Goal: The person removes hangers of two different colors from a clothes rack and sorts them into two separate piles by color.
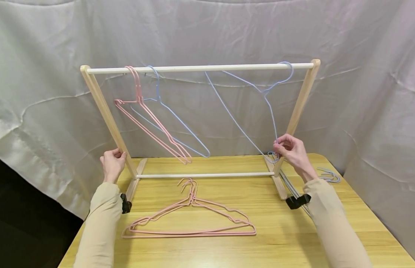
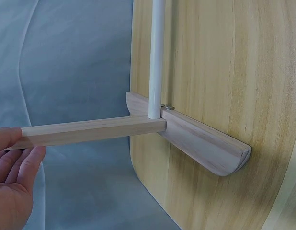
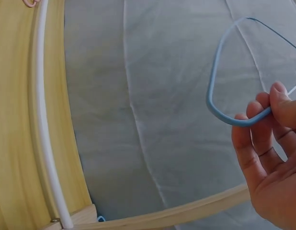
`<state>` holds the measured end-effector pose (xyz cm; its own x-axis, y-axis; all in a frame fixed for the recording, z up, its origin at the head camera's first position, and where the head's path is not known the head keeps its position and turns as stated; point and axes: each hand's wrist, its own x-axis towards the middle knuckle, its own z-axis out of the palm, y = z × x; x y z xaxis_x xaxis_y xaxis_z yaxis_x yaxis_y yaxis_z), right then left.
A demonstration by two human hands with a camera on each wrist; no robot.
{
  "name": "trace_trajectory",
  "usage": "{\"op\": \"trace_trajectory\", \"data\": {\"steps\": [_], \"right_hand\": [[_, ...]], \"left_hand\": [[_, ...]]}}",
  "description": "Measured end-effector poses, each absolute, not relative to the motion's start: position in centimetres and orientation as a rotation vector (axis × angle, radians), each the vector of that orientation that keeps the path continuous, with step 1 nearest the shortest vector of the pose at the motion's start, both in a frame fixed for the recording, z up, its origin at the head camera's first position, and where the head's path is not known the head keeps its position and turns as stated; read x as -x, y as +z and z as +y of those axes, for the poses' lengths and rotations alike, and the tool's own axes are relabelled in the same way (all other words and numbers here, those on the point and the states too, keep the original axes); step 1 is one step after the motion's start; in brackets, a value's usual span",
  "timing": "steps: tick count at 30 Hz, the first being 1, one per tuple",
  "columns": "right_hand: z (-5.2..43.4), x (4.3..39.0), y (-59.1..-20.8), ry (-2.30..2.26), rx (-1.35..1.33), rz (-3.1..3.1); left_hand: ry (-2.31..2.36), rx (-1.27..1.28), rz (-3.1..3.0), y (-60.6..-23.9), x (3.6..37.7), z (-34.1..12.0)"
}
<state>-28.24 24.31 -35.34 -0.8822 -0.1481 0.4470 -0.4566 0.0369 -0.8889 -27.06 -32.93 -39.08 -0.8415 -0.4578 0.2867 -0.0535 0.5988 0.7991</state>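
Observation:
My left hand (image 1: 113, 165) grips the left wooden upright (image 1: 105, 106) of a hanger rack, with thumb and fingers on either side in the left wrist view. Near the right upright (image 1: 302, 95), my right hand (image 1: 293, 153) pinches the lower corner of a blue hanger (image 3: 211, 91) between thumb and fingers. That hanger's hook passes over the white top rail (image 1: 190, 69), and its body slants to the left. Towards the rail's left end hang two pink hangers (image 1: 138, 89) and another blue hanger (image 1: 157, 91).
Several pink hangers (image 1: 192, 204) lie overlapping on the wooden table (image 1: 271, 245) before the rack. Blue-grey hangers (image 1: 331, 178) lie at the right, partly hidden by my right forearm. A white lower rail (image 1: 200, 175) joins the uprights; a grey curtain (image 1: 200, 33) hangs behind.

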Motion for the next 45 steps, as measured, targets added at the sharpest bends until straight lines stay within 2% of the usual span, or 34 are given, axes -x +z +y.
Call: {"op": "trace_trajectory", "data": {"steps": [21,32,40,45], "right_hand": [[25.1,27.3,-36.9,2.158,-0.534,-1.810],[29.7,25.5,-41.0,2.190,-0.635,-1.725],[33.8,23.5,-44.1,2.250,-0.854,-1.629],[36.2,22.2,-45.6,2.252,-0.892,-1.644]], "left_hand": [[-1.154,-0.393,-2.345,-39.2,27.1,-32.9],[-1.150,-0.380,-2.331,-39.1,27.1,-32.9],[-1.154,-0.389,-2.344,-39.2,27.2,-33.0],[-1.162,-0.392,-2.353,-39.2,27.2,-33.0]]}}
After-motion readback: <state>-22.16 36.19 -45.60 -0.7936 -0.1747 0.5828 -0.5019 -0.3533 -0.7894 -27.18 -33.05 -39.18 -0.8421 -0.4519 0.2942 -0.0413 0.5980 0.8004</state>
